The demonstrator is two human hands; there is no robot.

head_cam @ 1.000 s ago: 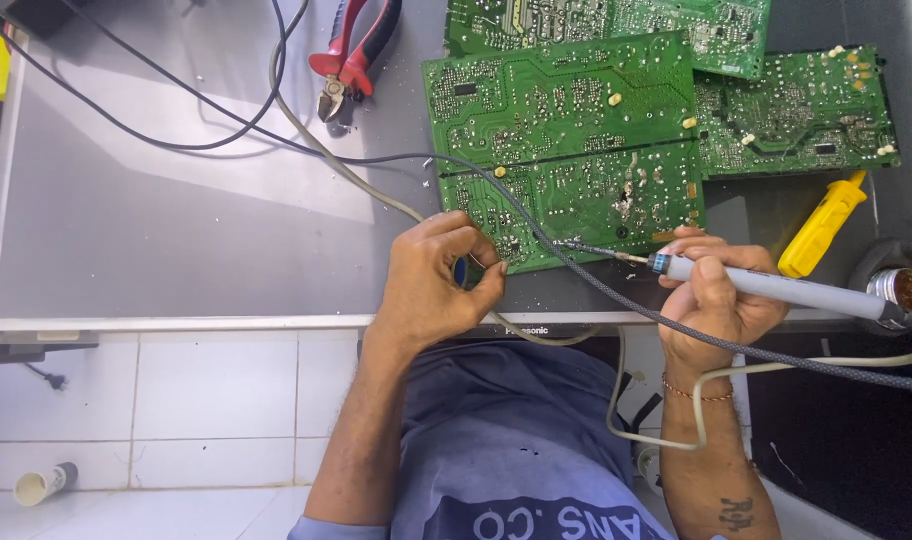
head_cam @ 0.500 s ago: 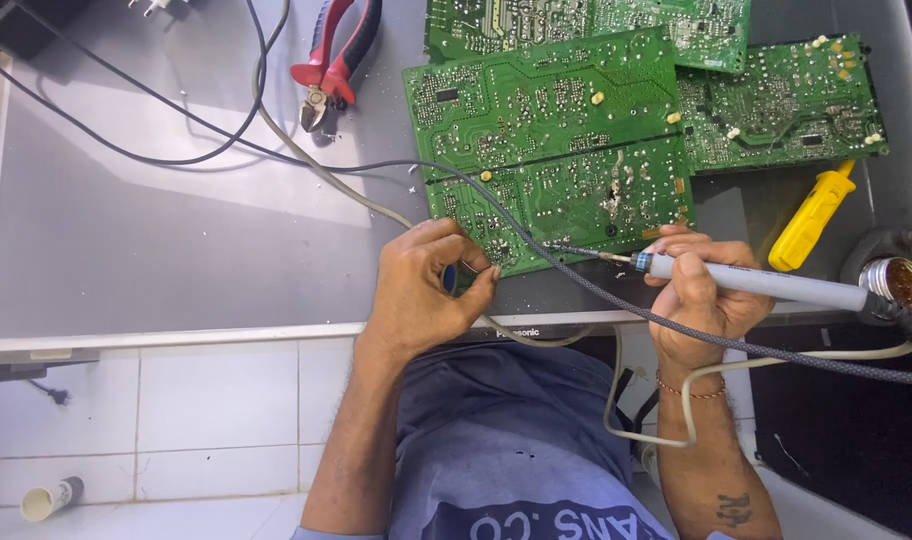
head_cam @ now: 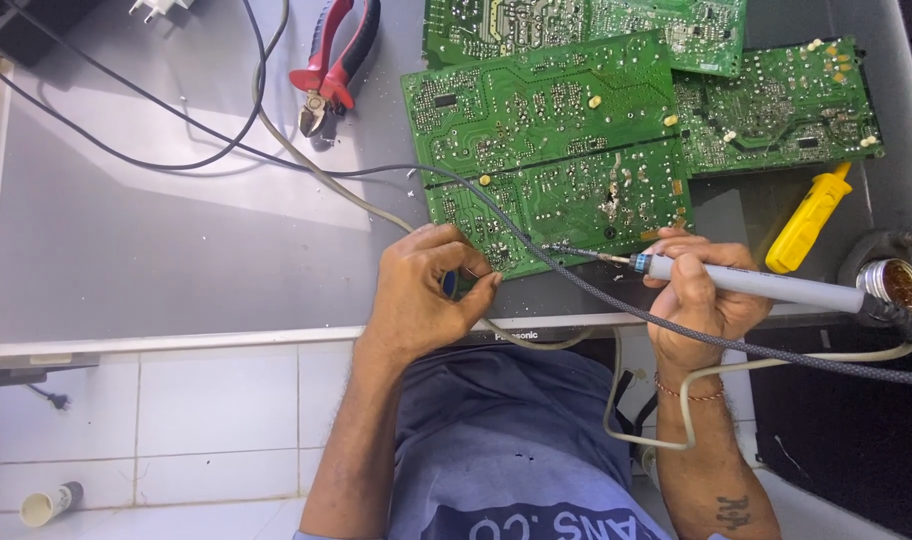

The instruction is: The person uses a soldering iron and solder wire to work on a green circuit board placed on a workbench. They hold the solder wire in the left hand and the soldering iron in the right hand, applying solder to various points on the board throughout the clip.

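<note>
The front board [head_cam: 546, 150] lies solder side up on the grey panel [head_cam: 126, 250], at the centre of the view. The right hand [head_cam: 701, 295] closes around a soldering iron [head_cam: 746, 285], whose tip touches the board's near edge at about 5 o'clock from the board's middle. The left hand [head_cam: 421, 290], at 7 o'clock from the board, is curled with thumb and fingers pinched on something small and blue at the board's near corner; what it is cannot be made out. A braided cable [head_cam: 576, 290] crosses the board between the two hands.

The step in hand looks like work on a joint at the near edge. By my judgement the next move calls for a steady tip on the pad and a firm hold at the corner so the board does not slide.

Count: three green boards, the front one overlapping two behind at 12 and 2 o'clock. One yellow tool [head_cam: 806, 220] at 3 o'clock, one round tin [head_cam: 891, 285] past it, one pair of red cutters [head_cam: 331, 65] at 10 o'clock.
</note>
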